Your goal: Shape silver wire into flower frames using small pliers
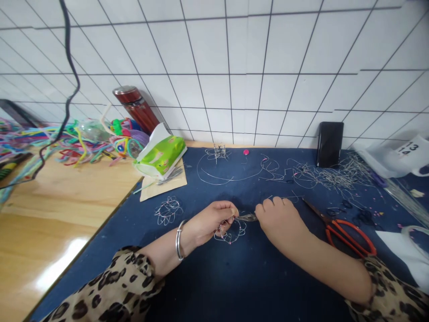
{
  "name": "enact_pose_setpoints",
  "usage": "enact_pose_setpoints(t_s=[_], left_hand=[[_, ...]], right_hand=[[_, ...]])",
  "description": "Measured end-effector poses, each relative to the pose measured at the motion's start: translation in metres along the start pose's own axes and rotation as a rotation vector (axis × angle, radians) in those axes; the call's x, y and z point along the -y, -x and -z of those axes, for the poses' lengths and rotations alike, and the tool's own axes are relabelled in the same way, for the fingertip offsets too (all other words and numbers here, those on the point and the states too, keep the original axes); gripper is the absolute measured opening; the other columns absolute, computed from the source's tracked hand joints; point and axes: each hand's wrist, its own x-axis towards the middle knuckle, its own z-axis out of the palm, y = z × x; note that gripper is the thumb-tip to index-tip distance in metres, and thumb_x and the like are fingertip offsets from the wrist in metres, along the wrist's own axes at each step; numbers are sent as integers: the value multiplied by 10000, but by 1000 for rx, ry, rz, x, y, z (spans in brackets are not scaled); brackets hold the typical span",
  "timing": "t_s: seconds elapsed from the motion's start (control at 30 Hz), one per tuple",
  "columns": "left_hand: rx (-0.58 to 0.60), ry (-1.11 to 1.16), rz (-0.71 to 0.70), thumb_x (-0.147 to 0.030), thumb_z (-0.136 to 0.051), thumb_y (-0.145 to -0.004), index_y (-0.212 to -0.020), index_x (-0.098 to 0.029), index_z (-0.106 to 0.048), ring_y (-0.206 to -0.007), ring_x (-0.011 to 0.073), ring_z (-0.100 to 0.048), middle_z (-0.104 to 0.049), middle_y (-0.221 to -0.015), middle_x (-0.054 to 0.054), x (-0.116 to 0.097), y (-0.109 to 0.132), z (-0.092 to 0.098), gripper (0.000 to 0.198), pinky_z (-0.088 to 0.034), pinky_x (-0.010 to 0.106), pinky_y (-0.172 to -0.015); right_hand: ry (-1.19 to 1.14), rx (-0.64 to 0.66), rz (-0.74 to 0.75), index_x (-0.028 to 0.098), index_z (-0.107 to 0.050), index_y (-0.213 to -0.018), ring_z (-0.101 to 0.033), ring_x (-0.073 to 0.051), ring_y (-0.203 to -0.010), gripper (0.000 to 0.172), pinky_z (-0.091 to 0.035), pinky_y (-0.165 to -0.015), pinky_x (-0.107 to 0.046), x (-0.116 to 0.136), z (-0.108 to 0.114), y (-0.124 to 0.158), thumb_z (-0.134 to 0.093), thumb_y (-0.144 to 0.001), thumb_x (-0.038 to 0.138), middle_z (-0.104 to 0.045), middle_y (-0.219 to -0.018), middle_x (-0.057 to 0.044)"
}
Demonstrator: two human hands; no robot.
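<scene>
Between the thumb and fingers of my left hand [214, 220] is a looped wire ornament [231, 237] with small pink beads. My right hand [280, 223] is wrapped round a pair of pliers [247, 218]; its handles are hidden under the fist. The plier jaws point left and meet the wire at my left fingertips. Whether the jaws are closed on it is too small to tell. A similar beaded wire ornament [168, 210] lies on the dark blue mat [214, 286], left of my left hand. Orange-handled scissors [350, 235] rest to the right of my right hand.
A green tissue pack [164, 156] sits on a brown envelope [161, 188] at the back left, before a red flask [139, 109]. Loose wires [348, 172] lie back right near an upright black phone [330, 144] and a white mug [410, 154]. Colourful pipe cleaners [87, 147] cover the wooden table's back.
</scene>
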Motion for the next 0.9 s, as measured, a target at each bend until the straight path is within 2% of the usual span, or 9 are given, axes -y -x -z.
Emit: enact_pose_setpoints(t_s=[0.3,0.67,0.9], left_hand=[[14,-92,-26,-239,-503,-782,-778,-153,-536,-389,32,-293,-408,-551,-57,3,0,0,92,-204,163,-355],[57,-112,-21,-275,-496,-809,-789,-169,-517,-370,47,-284,-342,-445,-82,1,1,0,110,-239,155,-357],[46,-113,-105,-245,-510,-810,-871,-173,-493,-420,42,-419,-493,-644,-39,1,0,2,96,-284,156,-367]], right_hand=[[-87,131,47,179,-529,-741,-483,-184,-695,114,-229,-597,-316,-6,1,-2,-462,-778,94,-561,-708,-48],[-113,205,20,183,-559,-776,-514,-192,-719,138,-280,-619,-310,-6,3,-3,-446,-801,109,-596,-750,-49],[-96,187,25,172,-560,-783,-514,-188,-731,112,-281,-630,-309,-6,2,-2,-467,-794,110,-594,-754,-60]])
